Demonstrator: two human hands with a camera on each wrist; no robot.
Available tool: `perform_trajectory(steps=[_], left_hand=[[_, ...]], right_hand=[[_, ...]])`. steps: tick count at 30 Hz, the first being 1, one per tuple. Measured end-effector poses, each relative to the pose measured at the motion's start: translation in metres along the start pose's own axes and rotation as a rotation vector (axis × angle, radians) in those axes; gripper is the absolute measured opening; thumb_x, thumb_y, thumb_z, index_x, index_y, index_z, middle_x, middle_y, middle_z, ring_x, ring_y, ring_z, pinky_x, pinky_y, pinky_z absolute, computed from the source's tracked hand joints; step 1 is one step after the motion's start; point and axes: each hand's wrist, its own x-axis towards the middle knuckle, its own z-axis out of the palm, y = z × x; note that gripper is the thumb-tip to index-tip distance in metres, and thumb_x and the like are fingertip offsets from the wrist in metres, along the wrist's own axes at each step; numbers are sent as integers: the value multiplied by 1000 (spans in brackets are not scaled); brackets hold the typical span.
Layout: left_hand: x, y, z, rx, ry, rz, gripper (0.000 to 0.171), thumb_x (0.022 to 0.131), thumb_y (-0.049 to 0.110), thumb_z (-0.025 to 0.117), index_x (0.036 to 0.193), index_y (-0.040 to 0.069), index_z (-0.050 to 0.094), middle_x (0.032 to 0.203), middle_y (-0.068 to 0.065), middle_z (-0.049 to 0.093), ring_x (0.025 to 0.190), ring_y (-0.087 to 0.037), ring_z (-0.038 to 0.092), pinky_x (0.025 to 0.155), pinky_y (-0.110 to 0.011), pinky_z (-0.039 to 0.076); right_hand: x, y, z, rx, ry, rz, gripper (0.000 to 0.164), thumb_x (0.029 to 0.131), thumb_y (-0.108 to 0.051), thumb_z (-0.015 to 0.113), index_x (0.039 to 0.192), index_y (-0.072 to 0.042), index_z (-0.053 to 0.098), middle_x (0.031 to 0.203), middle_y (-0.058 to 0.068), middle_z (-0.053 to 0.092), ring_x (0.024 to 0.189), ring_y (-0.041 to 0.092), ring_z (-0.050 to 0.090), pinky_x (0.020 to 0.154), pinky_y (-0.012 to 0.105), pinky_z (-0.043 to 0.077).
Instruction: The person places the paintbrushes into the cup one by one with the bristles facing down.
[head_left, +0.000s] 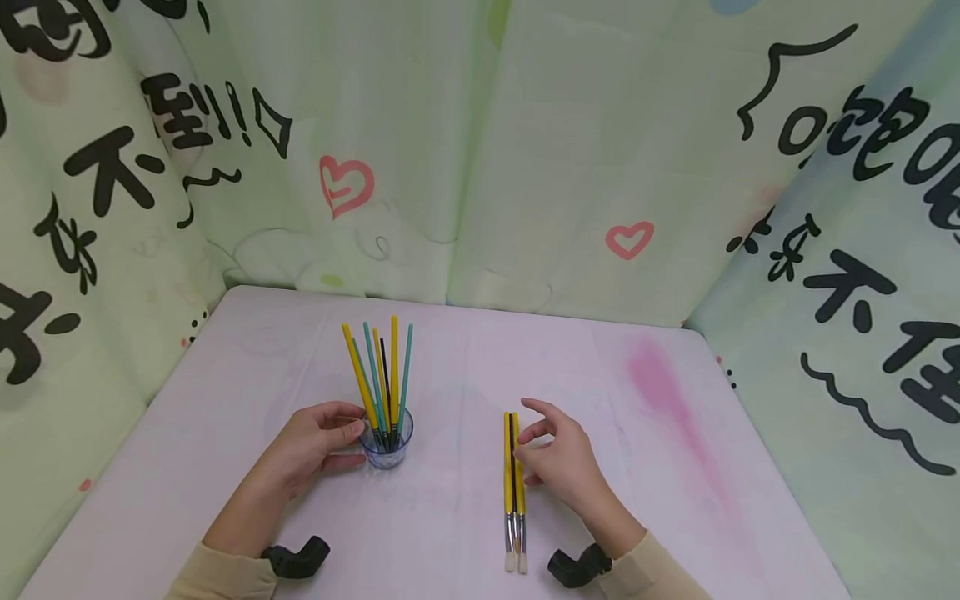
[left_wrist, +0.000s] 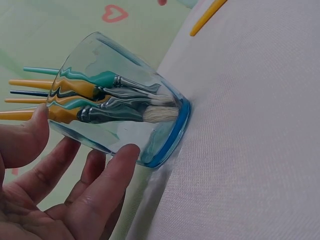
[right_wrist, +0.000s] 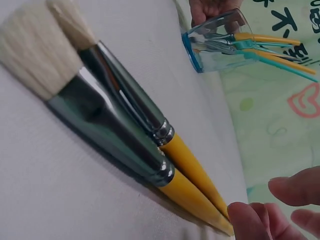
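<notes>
A clear glass cup (head_left: 386, 457) with a blue base holds several paintbrushes (left_wrist: 100, 115), bristles down, with yellow, teal and black handles. My left hand (head_left: 321, 442) holds the cup from its left side, thumb by the rim and fingertips (left_wrist: 127, 152) against the wall. To the right, yellow-handled paintbrushes (head_left: 507, 467) lie side by side on the table, a dark handle (head_left: 513, 454) between them and their pale bristles (right_wrist: 42, 50) towards me. Over their right side hovers my right hand (head_left: 558, 458), fingers loosely bent and a gap between thumb and index finger.
The table (head_left: 450, 375) has a pale pinkish cover with a bright pink smear (head_left: 667, 383) at the right. Pale green curtains (head_left: 525, 167) with black lettering and red hearts enclose its back and sides. A black wrist mount (head_left: 300, 558) sits on each forearm.
</notes>
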Motion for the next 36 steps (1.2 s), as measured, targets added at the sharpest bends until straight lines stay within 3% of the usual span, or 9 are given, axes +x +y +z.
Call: perform_trajectory(steps=[8, 13, 22, 27, 32, 36], left_hand=[[1, 1, 1, -8, 2, -17, 40, 105, 11, 70, 140, -6, 60, 132, -22, 65, 115, -27, 71, 92, -44, 69], [0, 1, 1, -7, -5, -9, 41, 105, 12, 70, 141, -7, 59, 132, -22, 65, 115, -27, 72, 92, -44, 69], [-1, 1, 1, -3, 3, -18, 39, 105, 12, 70, 140, -5, 60, 128, -19, 67, 109, -23, 73, 92, -43, 69], [-2, 0, 0, -5, -2, -18, 40, 105, 12, 70, 140, -5, 60, 130, -21, 65, 110, -23, 73, 93, -44, 68], [-3, 1, 1, -3, -2, -16, 40, 105, 13, 70, 140, -5, 60, 130, -21, 65, 109, -23, 73, 93, -44, 68], [-2, 2, 1, -5, -3, -19, 40, 106, 12, 69, 140, -5, 60, 129, -20, 65, 107, -23, 75, 93, -43, 68]], right_hand=[[3, 11, 0, -142, 9, 80, 73, 86, 0, 81, 153, -17, 58, 98, 8, 70, 56, 20, 64, 53, 32, 63], [4, 14, 1, -203, -15, 87, 71, 85, 0, 84, 150, -13, 59, 91, 6, 69, 53, 18, 61, 50, 29, 61], [5, 7, 5, -330, -40, 86, 66, 83, -2, 81, 146, -7, 61, 78, 3, 67, 48, 16, 63, 46, 23, 50], [8, -1, 7, -411, -60, 97, 67, 81, 1, 79, 145, -4, 61, 76, 5, 67, 50, 17, 64, 47, 24, 50], [10, -2, 8, -421, -69, 108, 67, 80, 3, 79, 144, -5, 61, 78, 6, 67, 51, 17, 65, 46, 23, 51], [12, 0, 5, -368, -88, 120, 68, 79, 4, 80, 144, -6, 62, 84, 8, 67, 53, 18, 65, 47, 24, 55]])
